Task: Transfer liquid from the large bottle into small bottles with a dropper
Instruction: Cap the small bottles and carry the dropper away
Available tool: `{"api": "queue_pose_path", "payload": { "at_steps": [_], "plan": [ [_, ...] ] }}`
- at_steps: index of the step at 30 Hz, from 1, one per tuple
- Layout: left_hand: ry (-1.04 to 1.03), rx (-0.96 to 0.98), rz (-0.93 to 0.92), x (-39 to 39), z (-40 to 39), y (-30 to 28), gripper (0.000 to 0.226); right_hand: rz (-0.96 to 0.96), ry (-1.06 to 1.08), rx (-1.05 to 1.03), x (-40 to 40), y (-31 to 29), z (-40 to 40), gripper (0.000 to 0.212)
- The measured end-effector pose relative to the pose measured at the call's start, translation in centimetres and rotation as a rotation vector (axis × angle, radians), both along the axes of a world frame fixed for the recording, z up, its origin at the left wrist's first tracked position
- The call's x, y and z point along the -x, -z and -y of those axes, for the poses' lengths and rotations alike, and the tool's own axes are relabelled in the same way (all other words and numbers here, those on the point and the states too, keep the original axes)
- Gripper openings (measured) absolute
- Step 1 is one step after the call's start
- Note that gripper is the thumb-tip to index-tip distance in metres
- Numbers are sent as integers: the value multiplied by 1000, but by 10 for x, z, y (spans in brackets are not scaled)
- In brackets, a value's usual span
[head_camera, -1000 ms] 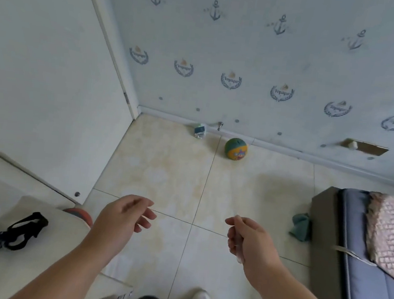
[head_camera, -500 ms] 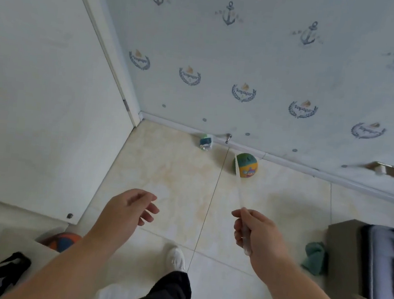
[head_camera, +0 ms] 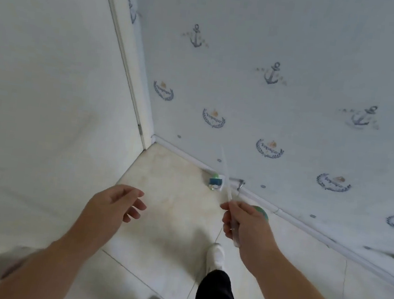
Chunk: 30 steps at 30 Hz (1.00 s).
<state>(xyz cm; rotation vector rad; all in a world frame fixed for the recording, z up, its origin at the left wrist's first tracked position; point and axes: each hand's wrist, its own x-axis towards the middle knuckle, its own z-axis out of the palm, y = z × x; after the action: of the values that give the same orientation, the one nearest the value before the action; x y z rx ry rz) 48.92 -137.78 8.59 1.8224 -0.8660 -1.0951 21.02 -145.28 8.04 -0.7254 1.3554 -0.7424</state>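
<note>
— Walking toward the corner now, the person is raising the dropper (head_camera: 227, 180), tip up, pinched in the right hand (head_camera: 244, 222).
— Left hand (head_camera: 114, 201) is hanging loose, empty. No bottles showing; best carrying it level.

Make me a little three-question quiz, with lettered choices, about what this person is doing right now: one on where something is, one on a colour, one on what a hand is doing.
1. Where does the small blue object lie?
A. on the floor by the wall
B. in the left hand
C. on a shelf

2. What colour is the shoe?
A. red
B. white
C. black

3. What is the right hand doing?
A. hanging empty
B. pressing the wall
C. gripping a clear dropper

Answers: 1 A, it sits at the skirting; 2 B, it is white below the black trouser leg; 3 C, fingers curl round the dropper, tip pointing up.
</note>
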Motion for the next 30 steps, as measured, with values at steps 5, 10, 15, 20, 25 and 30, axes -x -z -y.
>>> {"api": "queue_pose_path", "payload": {
  "at_steps": [5, 10, 15, 20, 25, 30],
  "plan": [
    [-289, 30, -23, -22, 27, 4, 22, -5, -336, 19, -49, 1, 89, 30],
    [-635, 71, -54, -31, 29, -3, 22, -10, -679, 76, -116, -12, 171, 28],
    [-917, 107, -78, -37, -6, -12, 27, 18, -949, 130, -197, -13, 192, 32],
    [-1149, 76, 29, -47, -72, -21, 33, 107, -1214, 111, -276, -11, 154, 32],
    [-1356, 41, 57, -64, -133, -20, 33, 129, -1447, 140, -354, -16, 94, 30],
    [-1507, 39, 86, -76, -182, -25, 27, 168, -1584, 164, -413, -26, 38, 32]
  ]
}}
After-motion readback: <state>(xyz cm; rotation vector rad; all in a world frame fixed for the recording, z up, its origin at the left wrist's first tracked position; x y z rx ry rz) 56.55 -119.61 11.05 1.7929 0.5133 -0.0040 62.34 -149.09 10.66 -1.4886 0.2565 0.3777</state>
